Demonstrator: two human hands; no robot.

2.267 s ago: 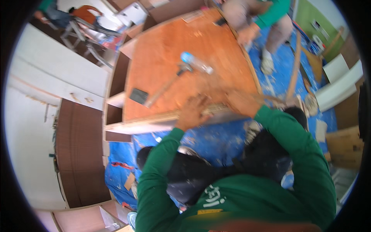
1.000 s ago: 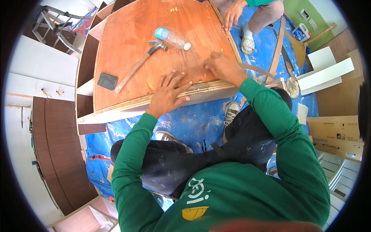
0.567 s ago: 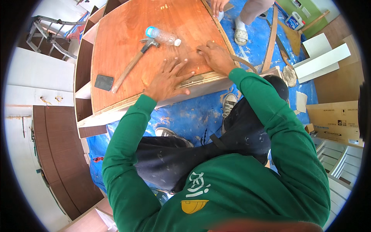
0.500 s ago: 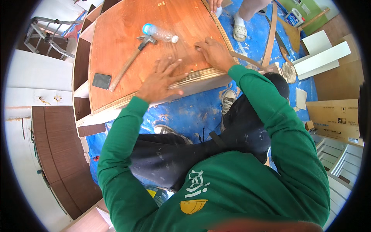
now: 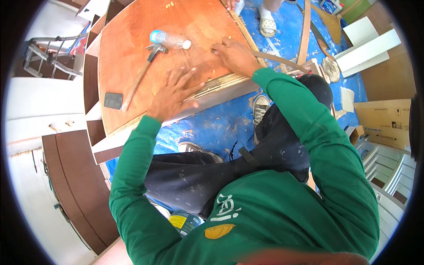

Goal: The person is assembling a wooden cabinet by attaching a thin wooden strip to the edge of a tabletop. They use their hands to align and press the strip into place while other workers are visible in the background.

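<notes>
My left hand lies with fingers spread along the near edge of a large reddish-brown wooden panel. Over the same panel's right part, my right hand has its fingers curled down on a thin brown strip. The strip runs out from beneath that hand toward the right, and its held end is mostly hidden. Beyond my left hand lie a claw hammer with a wooden handle and a clear plastic bottle. A flat dark rectangular object rests beside the hammer's handle.
Another person's hand touches the panel's far right edge, and their foot in a pale clog stands on the blue sheet. White boards and a cardboard box are at right. A metal ladder stands at far left.
The whole view has turned slightly, so the panel and the things on it sit further left. Both hands keep about the same places on the panel.
</notes>
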